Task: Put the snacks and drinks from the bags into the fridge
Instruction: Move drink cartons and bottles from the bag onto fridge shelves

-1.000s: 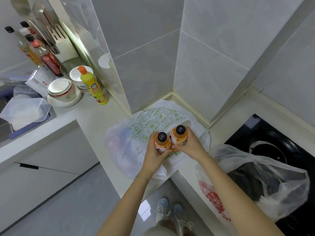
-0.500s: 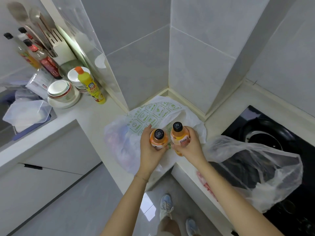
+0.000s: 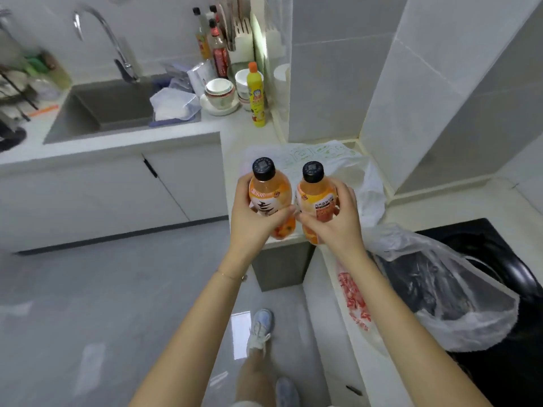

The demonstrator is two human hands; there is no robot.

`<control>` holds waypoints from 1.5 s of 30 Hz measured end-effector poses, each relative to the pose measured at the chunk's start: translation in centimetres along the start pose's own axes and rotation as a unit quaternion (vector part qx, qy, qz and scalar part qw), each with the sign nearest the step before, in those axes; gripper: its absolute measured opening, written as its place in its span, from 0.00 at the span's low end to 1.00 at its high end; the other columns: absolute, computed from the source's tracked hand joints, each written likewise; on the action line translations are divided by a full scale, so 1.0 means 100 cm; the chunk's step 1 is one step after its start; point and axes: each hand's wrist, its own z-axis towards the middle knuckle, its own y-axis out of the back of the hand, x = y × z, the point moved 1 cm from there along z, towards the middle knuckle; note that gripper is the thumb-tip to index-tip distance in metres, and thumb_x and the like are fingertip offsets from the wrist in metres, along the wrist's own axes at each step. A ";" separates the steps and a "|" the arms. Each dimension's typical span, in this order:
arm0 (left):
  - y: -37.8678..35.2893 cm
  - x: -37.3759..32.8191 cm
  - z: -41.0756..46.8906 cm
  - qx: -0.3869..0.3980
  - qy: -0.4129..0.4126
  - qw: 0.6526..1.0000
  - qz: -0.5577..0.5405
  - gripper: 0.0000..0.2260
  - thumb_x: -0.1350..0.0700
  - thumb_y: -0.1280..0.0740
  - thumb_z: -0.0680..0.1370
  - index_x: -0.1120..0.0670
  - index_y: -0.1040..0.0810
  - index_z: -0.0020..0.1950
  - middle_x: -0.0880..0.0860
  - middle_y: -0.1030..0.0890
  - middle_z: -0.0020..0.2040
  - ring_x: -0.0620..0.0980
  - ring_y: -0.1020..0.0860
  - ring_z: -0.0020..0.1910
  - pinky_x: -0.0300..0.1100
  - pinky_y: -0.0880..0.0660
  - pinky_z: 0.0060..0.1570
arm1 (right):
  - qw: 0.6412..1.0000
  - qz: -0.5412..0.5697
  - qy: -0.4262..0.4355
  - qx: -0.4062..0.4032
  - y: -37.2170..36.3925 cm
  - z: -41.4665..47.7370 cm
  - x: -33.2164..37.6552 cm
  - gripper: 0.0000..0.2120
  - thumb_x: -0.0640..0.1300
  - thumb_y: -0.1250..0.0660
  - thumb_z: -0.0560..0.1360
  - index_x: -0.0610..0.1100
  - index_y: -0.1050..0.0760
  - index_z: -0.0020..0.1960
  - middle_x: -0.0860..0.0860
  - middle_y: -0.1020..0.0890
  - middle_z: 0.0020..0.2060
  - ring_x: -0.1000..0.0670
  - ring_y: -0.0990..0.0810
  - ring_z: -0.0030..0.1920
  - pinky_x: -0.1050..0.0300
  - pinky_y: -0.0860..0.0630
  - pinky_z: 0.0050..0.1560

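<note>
An orange drink bottle (image 3: 269, 198) curled in the left grip (image 3: 249, 218) and a second bottle (image 3: 316, 201) in the right grip (image 3: 338, 224) are held upright, side by side, above the table (image 3: 235, 136) edge, a white printed bag (image 3: 323, 155) just behind them.

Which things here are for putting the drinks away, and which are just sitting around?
For the job: left orange drink, held by the left hand; right orange drink, held by the right hand; green-printed bag; clear bag.
Just lying about: yellow squeeze bottle; bowls; sauce bottles; tap.
</note>
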 end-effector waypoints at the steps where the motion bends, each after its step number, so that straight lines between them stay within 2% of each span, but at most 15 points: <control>1: 0.012 -0.005 -0.014 -0.019 0.002 1.000 0.002 0.29 0.63 0.21 0.66 0.54 0.29 0.63 0.52 0.21 0.56 0.47 0.20 0.54 0.41 0.22 0.54 | 1.000 0.002 0.010 0.027 -0.006 -0.009 0.009 0.33 0.41 0.20 0.64 0.51 0.31 0.63 0.54 0.31 0.57 0.68 0.30 0.56 0.77 0.32 0.52; 7: 0.103 -0.030 -0.101 -0.152 0.009 0.988 0.029 0.27 0.62 0.21 0.67 0.57 0.27 0.62 0.52 0.20 0.54 0.47 0.20 0.54 0.38 0.23 0.51 | 0.982 0.026 0.059 0.180 -0.068 -0.059 0.063 0.33 0.47 0.20 0.64 0.51 0.30 0.65 0.53 0.28 0.58 0.63 0.26 0.57 0.73 0.28 0.52; 9: 0.136 -0.040 -0.135 -0.209 0.004 0.977 0.035 0.27 0.60 0.21 0.67 0.57 0.27 0.62 0.53 0.20 0.55 0.47 0.20 0.55 0.37 0.23 0.51 | 0.970 0.040 0.082 0.226 -0.091 -0.080 0.085 0.32 0.47 0.20 0.65 0.53 0.31 0.65 0.53 0.27 0.58 0.66 0.27 0.56 0.76 0.29 0.50; 12: 0.181 -0.060 -0.189 -0.288 -0.016 0.956 0.046 0.27 0.56 0.21 0.65 0.52 0.27 0.61 0.49 0.20 0.55 0.44 0.20 0.54 0.33 0.24 0.50 | 0.946 0.051 0.121 0.298 -0.129 -0.120 0.118 0.32 0.50 0.21 0.65 0.55 0.31 0.65 0.53 0.26 0.59 0.62 0.26 0.57 0.72 0.27 0.50; 14: 0.210 -0.071 -0.228 -0.335 -0.024 0.940 0.058 0.27 0.53 0.22 0.64 0.50 0.27 0.61 0.46 0.19 0.54 0.42 0.20 0.54 0.33 0.24 0.49 | 0.927 0.060 0.144 0.342 -0.155 -0.152 0.145 0.33 0.52 0.21 0.65 0.53 0.30 0.66 0.53 0.26 0.59 0.59 0.25 0.57 0.70 0.27 0.49; 19: 0.276 -0.100 -0.331 -0.453 -0.045 0.884 0.106 0.29 0.48 0.20 0.64 0.49 0.27 0.61 0.42 0.20 0.54 0.43 0.20 0.55 0.35 0.24 0.49 | 0.868 0.104 0.204 0.441 -0.216 -0.247 0.218 0.31 0.53 0.21 0.63 0.56 0.29 0.61 0.54 0.25 0.55 0.65 0.24 0.52 0.76 0.28 0.45; 22: 0.314 -0.120 -0.399 -0.518 -0.057 0.846 0.116 0.27 0.50 0.19 0.64 0.47 0.26 0.60 0.44 0.19 0.53 0.43 0.20 0.54 0.35 0.23 0.48 | 0.830 0.129 0.229 0.491 -0.246 -0.313 0.255 0.30 0.51 0.20 0.63 0.56 0.29 0.61 0.54 0.25 0.54 0.68 0.25 0.51 0.77 0.29 0.45; 24: 0.338 -0.130 -0.447 -0.553 -0.061 0.823 0.113 0.27 0.52 0.21 0.65 0.49 0.26 0.60 0.47 0.19 0.52 0.43 0.19 0.52 0.36 0.22 0.47 | 0.807 0.143 0.248 0.517 -0.261 -0.361 0.275 0.30 0.50 0.19 0.63 0.56 0.29 0.61 0.53 0.25 0.54 0.65 0.24 0.51 0.75 0.28 0.47; 27: 0.369 -0.144 -0.519 -0.589 -0.057 0.795 0.134 0.28 0.53 0.23 0.64 0.54 0.27 0.61 0.49 0.19 0.52 0.43 0.20 0.52 0.36 0.22 0.46 | 0.778 0.162 0.270 0.544 -0.279 -0.432 0.298 0.29 0.50 0.19 0.62 0.58 0.28 0.58 0.52 0.25 0.53 0.60 0.22 0.51 0.71 0.26 0.48; 29: 0.388 -0.154 -0.565 -0.606 -0.051 0.779 0.155 0.29 0.51 0.21 0.64 0.54 0.27 0.61 0.48 0.20 0.53 0.42 0.20 0.52 0.34 0.23 0.46 | 0.763 0.176 0.274 0.559 -0.288 -0.479 0.310 0.30 0.51 0.19 0.62 0.57 0.28 0.59 0.52 0.24 0.53 0.57 0.22 0.52 0.67 0.24 0.50; 32: 0.412 -0.167 -0.626 -0.625 -0.048 0.757 0.184 0.31 0.50 0.20 0.64 0.57 0.28 0.62 0.50 0.20 0.54 0.44 0.20 0.53 0.35 0.23 0.46 | 0.741 0.191 0.279 0.580 -0.298 -0.544 0.330 0.31 0.51 0.20 0.63 0.54 0.29 0.62 0.53 0.24 0.55 0.57 0.22 0.54 0.69 0.25 0.49; 38: 0.450 -0.188 -0.716 -0.671 -0.038 0.714 0.196 0.25 0.51 0.21 0.66 0.45 0.28 0.57 0.45 0.21 0.53 0.42 0.20 0.53 0.37 0.22 0.46 | 0.697 0.225 0.289 0.616 -0.317 -0.639 0.372 0.28 0.52 0.20 0.64 0.63 0.31 0.57 0.52 0.22 0.55 0.58 0.21 0.52 0.70 0.24 0.48; 42: 0.472 -0.197 -0.754 -0.698 -0.031 0.694 0.173 0.25 0.48 0.23 0.63 0.45 0.28 0.56 0.43 0.21 0.51 0.37 0.20 0.50 0.33 0.23 0.44 | 0.676 0.214 0.288 0.643 -0.344 -0.684 0.390 0.35 0.59 0.22 0.62 0.53 0.29 0.64 0.52 0.22 0.57 0.56 0.21 0.54 0.65 0.23 0.49; 45: 0.495 -0.196 -0.779 -0.715 -0.026 0.679 0.162 0.27 0.48 0.23 0.63 0.49 0.27 0.59 0.48 0.20 0.54 0.40 0.20 0.52 0.35 0.22 0.46 | 0.658 0.211 0.289 0.662 -0.367 -0.716 0.403 0.34 0.55 0.21 0.63 0.52 0.29 0.66 0.53 0.22 0.57 0.57 0.21 0.54 0.69 0.25 0.47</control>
